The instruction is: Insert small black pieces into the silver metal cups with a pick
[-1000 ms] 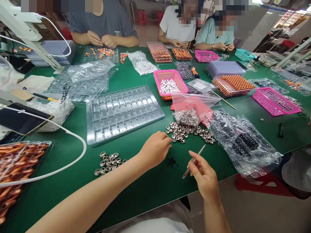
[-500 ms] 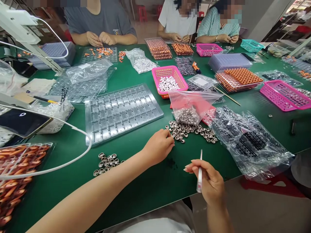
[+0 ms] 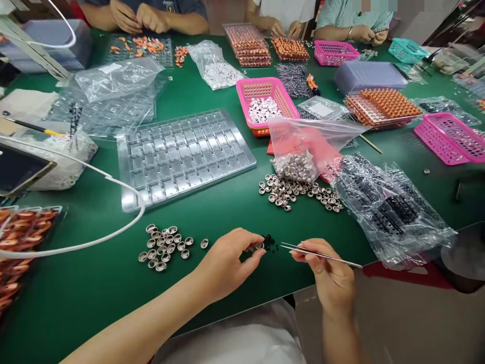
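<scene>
The left hand [image 3: 229, 263] pinches one small metal ring [image 3: 259, 246] between thumb and fingertips, and this ring is at the near left edge of a little heap of black bits [image 3: 269, 240], partly hidden by the fingers. The right hand [image 3: 333, 278], which is to the right of the heap, grasps a pair of tweezers [image 3: 346, 262]; its fingers are closed on the shaft, and the two thin points are directed toward the heap, just beside it. I cannot tell whether the points touch any bit. To the left of the heap, past the left hand, there lies a loose group of metal rings [image 3: 171, 247], with one single ring [image 3: 204, 243] apart from the others. Beyond the heap, a bigger scatter of metal rings [image 3: 280, 194] spreads on the green table [image 3: 94, 296], touching a clear bag [image 3: 297, 166] which has more such rings inside. Farther beyond the heap stands a pink basket [image 3: 259, 90] with white pieces in it. Beyond and to the left of the heap is a clear compartment tray [image 3: 185, 156]; beyond and to the right, a bag of black parts [image 3: 394, 210] lies flat. Farthest from the heap, three co-workers [image 3: 286, 10] sit across the table.
</scene>
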The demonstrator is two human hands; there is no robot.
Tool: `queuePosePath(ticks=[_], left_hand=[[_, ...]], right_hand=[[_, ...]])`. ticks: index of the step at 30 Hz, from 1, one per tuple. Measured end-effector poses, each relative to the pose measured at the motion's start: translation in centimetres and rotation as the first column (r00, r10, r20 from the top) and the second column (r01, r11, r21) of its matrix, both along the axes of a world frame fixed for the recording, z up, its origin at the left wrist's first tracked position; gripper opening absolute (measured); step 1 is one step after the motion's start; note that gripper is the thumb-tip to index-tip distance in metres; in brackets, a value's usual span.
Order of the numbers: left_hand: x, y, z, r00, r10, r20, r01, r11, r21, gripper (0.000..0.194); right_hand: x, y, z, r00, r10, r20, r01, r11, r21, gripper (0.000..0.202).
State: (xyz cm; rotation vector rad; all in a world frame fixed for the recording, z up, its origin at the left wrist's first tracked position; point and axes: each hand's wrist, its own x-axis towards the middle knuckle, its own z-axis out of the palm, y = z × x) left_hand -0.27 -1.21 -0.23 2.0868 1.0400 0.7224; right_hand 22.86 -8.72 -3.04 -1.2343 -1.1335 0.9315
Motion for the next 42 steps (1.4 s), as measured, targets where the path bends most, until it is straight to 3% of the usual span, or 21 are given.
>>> queuePosePath(ticks=[7,15,25,42], left_hand=[[0.0,0.1,-1.0,0.994,-0.064,0.092,0.065,0.998,-0.011,0.022],[-0.2,0.4,-1.0,0.995,-0.002,0.098,0.017,0.988,-0.15,0.017],[-0.2,0.7,-1.3,0.991,0.044,0.129,-0.011,0.968,-0.251,0.016],[-0.1,0.9,-1.0,0.991,0.062,0.119,-0.03,0.967,-0.251,0.011]], right_hand=[[0.1,-0.5,0.2,0.982,0.027,0.188,-0.016,0.998,-0.059,0.023],[-0.9,-0.2,-0.7,0.928,-0.051,0.368,0.054,0.999,0.002,0.023],[-0.9,0.3,-0.5,0.929,-0.01,0.369,-0.002,0.999,0.033,0.029],[-1.1,0.3,-0.4,0.912,-0.03,0.409,0.005,0.998,0.062,0.025]])
